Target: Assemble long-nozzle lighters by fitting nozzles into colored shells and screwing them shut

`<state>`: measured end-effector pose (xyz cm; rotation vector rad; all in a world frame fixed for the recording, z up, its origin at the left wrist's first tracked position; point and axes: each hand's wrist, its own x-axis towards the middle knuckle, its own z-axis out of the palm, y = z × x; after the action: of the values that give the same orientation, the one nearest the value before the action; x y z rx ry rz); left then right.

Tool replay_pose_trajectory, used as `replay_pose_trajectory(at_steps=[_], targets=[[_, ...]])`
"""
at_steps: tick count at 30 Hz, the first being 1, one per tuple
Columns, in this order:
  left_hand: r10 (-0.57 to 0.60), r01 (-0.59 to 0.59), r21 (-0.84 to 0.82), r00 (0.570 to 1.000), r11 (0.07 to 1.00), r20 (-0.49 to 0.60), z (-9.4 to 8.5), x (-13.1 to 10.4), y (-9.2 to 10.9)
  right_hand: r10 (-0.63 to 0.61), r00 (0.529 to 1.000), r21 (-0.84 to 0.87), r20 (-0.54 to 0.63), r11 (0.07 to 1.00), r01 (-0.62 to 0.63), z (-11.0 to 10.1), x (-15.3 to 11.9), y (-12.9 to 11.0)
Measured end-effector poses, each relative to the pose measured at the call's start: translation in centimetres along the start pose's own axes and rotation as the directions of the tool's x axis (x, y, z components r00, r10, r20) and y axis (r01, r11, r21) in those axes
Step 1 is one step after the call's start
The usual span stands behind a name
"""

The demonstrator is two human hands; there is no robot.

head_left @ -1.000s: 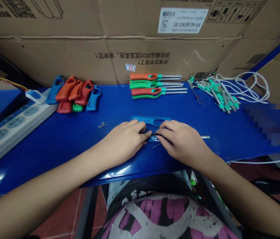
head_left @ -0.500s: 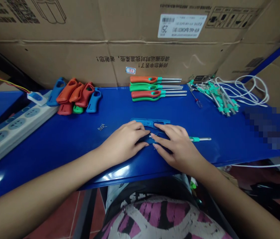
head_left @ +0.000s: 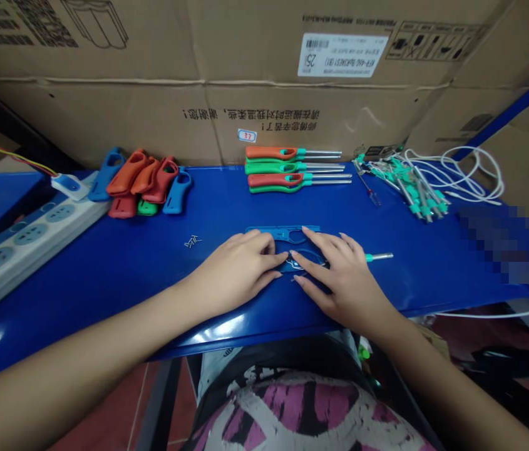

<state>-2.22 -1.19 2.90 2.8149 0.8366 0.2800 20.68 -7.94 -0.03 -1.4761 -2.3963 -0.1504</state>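
Left hand (head_left: 240,269): I saw its fingers curled over the left end of the near blue shell (head_left: 285,267), thumb and forefinger gripping it.
Right hand (head_left: 346,272): its fingers were spread, the forefinger tip on the near blue shell next to the left forefinger, the thumb apart from it; one longer finger reached the right end of the far blue shell (head_left: 283,233), though I could not tell touching from hovering.
View: both hands stood in my way, hiding the two ends of the near blue shell.
Screws (head_left: 193,241): a small loose heap left of the far blue shell.
Lighters (head_left: 273,168): orange, green and red ones lay stacked beyond the far blue shell, metal ends to the right.
Handles (head_left: 139,178): a blue, orange, red and green pile, beyond the far blue shell and well to its left.
Power strip (head_left: 34,235): farther left of the far blue shell than the handles.
Screwdriver (head_left: 372,193): beyond and right of the far blue shell, beside a heap of tube parts (head_left: 419,188) and a coiled white cable (head_left: 480,164).
Near blue shell: it lay just on my side of the far blue shell, hollow face up, with white wires (head_left: 297,265) inside and a curved loop at its far edge.
Metal tube (head_left: 380,257): it emerged past the right hand, teal-collared, right of the far blue shell.
Far blue shell: flat, with an oval cutout near its right end.
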Motion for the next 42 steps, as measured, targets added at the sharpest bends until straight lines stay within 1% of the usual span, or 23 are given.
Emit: replay_pose_trajectory(at_steps=[5, 10, 12, 18, 22, 29, 33, 37, 39, 42], targets=[[-0.001, 0.001, 0.021, 1.0, 1.0, 0.02, -0.21, 0.14, 0.02, -0.023, 0.999, -0.017, 0.024, 1.0, 0.023, -0.2, 0.11, -0.12], [0.028, -0.028, 0.003, 1.0, 1.0, 0.003, -0.12, 0.05, -0.09, -0.055, 0.996, 0.041, -0.07, 0.997, 0.058, -0.47, -0.31, -0.23], [0.038, -0.039, -0.028, 0.999, 0.999, -0.008, 0.01, 0.02, -0.15, -0.066, 0.994, 0.055, -0.084, 0.996, 0.071, -0.56, -0.4, -0.32], [0.037, -0.038, -0.068, 0.999, 0.997, -0.009, 0.23, 0.02, -0.23, -0.029, 0.996, 0.051, -0.08, 0.998, 0.034, -0.54, -0.23, -0.62], [0.033, -0.033, -0.075, 0.999, 0.997, -0.002, 0.24, 0.01, -0.23, -0.032, 0.996, 0.039, -0.081, 0.999, 0.035, -0.41, -0.19, -0.66], [0.027, -0.027, -0.08, 1.0, 0.996, 0.003, 0.21, -0.07, -0.26, -0.023, 0.998, 0.184, -0.064, 0.982, 0.035, -0.37, -0.17, 0.04], [0.033, -0.034, -0.065, 0.999, 0.997, -0.004, 0.3, -0.09, -0.29, -0.035, 0.996, 0.121, -0.086, 0.992, 0.045, -0.42, -0.22, -0.11], [0.044, -0.044, -0.056, 0.999, 0.997, -0.014, 0.38, -0.08, -0.29, -0.056, 0.996, 0.069, -0.063, 0.996, 0.061, -0.37, -0.23, -0.38], [0.043, -0.044, -0.053, 0.999, 0.998, -0.011, 0.39, -0.08, -0.29, -0.061, 0.997, 0.071, -0.049, 0.995, 0.065, -0.35, -0.22, -0.35], [0.037, -0.037, -0.046, 0.999, 0.998, -0.001, 0.37, -0.09, -0.28, -0.065, 0.997, 0.116, -0.039, 0.991, 0.069, -0.39, -0.23, -0.16]])
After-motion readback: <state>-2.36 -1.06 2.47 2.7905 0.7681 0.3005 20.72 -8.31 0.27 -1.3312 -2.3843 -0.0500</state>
